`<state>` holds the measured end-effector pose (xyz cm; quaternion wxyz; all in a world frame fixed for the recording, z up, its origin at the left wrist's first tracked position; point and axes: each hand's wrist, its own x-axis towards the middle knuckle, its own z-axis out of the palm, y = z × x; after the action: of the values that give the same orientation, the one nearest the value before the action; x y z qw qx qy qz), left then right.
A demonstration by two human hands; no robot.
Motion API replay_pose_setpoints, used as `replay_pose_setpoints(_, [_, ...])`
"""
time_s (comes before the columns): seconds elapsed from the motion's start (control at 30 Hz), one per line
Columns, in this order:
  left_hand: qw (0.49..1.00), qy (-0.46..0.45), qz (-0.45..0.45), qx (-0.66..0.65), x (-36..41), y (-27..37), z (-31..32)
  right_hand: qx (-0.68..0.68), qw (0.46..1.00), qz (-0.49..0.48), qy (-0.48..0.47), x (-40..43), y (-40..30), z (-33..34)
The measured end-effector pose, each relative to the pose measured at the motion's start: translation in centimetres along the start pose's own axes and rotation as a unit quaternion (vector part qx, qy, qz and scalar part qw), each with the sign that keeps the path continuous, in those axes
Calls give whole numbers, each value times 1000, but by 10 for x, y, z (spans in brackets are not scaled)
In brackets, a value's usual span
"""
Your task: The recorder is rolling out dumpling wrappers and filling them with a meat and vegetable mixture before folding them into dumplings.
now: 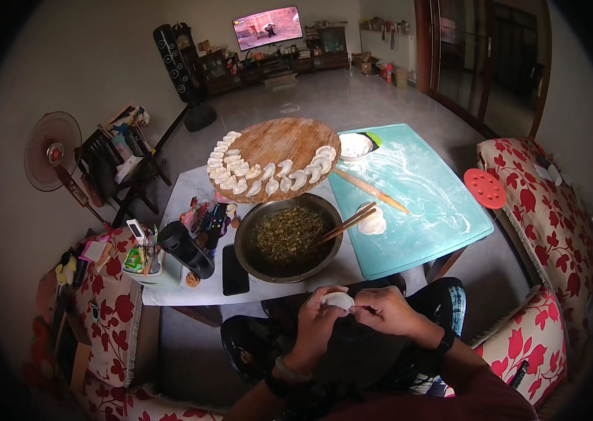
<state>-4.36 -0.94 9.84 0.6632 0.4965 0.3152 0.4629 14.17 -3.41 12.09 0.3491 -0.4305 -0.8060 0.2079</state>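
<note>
Above my lap, my left hand [316, 321] holds a folded dumpling [337, 300] between thumb and fingers. My right hand [387, 311] pinches the near right end of its dough edge. Just beyond my hands stands a metal bowl [244, 264] of chopped greenish filling [288, 231], with a pair of wooden chopsticks [352, 222] leaning over its right rim. Behind the bowl, a round wooden board [280, 139] carries several shaped dumplings [238, 166] along its left and front edges. Flattened dough wrappers [373, 221] lie on the turquoise mat [417, 173] to the right.
A rolling pin [375, 192] and a bowl of flour [355, 146] rest on the floury mat. On the marble-patterned table are a phone [235, 270], a black bottle [186, 250] and a filled container [152, 273]. Flowered sofas flank me; a red stool [485, 188] stands right.
</note>
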Motion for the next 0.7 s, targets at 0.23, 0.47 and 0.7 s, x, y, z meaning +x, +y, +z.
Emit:
replay_pose_setpoints(0.23, [1000, 1, -7, 3, 0, -3, -1, 14, 1000, -17, 17, -3, 7, 6])
replay_pose_setpoints(0.47, [999, 7, 11, 43, 0, -1, 0, 34, 999, 14, 20, 0, 2, 2])
replay_pose_setpoints(0.7, [999, 4, -1, 32, -1, -2, 0, 28, 999, -16, 22, -4, 8, 7])
